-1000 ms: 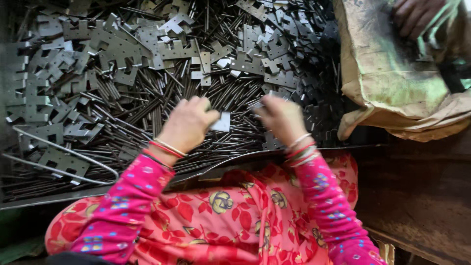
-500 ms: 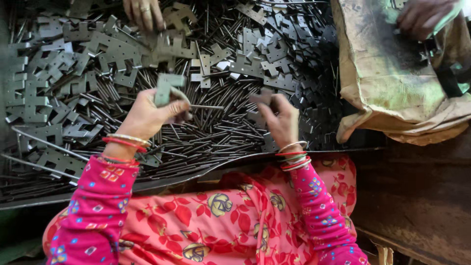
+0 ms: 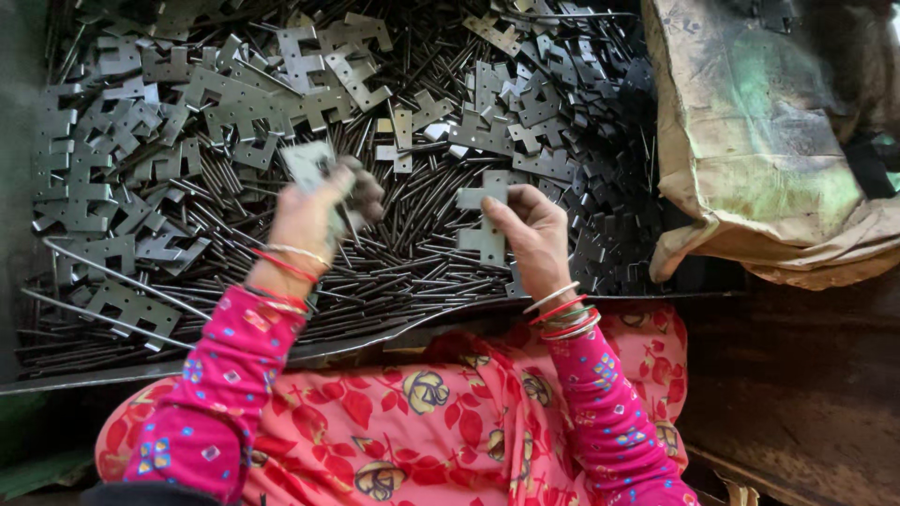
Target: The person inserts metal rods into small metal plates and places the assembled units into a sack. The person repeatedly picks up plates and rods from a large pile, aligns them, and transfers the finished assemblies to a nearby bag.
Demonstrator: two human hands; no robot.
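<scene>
While metal tray (image 3: 56,379) holds pins | left hand (image 3: 314,211) grips plate (image 3: 305,161) | right hand (image 3: 534,234) pinches cross-plate (image 3: 486,220)

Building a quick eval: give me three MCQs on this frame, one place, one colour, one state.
1. Where is the burlap sack?
A. upper right
B. lower left
C. centre

2. What colour is the sleeve?
A. white
B. pink
C. black

3. What is the right hand doing?
A. lying flat and empty
B. gripping a cross-shaped metal plate
C. pulling the sack

Key: A, it fills the top-right corner beside the pile of metal pins; B, bright pink with coloured dots; B, its fingers pinch the plate while the left hand lifts another plate.
</scene>
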